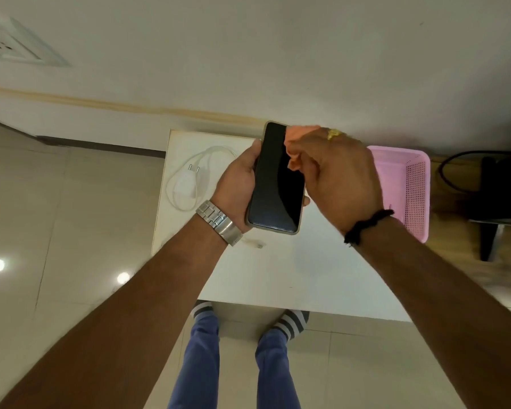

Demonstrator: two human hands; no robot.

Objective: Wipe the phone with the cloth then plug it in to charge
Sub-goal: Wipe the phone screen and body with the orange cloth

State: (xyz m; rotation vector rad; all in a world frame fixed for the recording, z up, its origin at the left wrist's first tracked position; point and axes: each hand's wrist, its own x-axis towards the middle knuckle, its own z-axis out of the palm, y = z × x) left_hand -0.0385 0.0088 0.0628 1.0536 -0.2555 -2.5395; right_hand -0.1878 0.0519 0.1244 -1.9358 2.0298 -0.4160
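My left hand point(236, 178) grips a black phone point(275, 184) in a pale case, screen up, above the white table point(278, 276). My right hand point(337, 178) is closed on an orange cloth point(295, 143) that presses against the upper right part of the screen. Most of the cloth is hidden under my fingers. A white charger point(186, 187) with two pins and a coiled white cable point(216, 153) lies on the table to the left of the phone.
A pink perforated basket point(410, 184) sits at the table's right edge. A white wall socket point(9, 45) is at the upper left on the wall. A dark stand and black cable point(490, 196) are on the right. My legs and striped socks show below the table.
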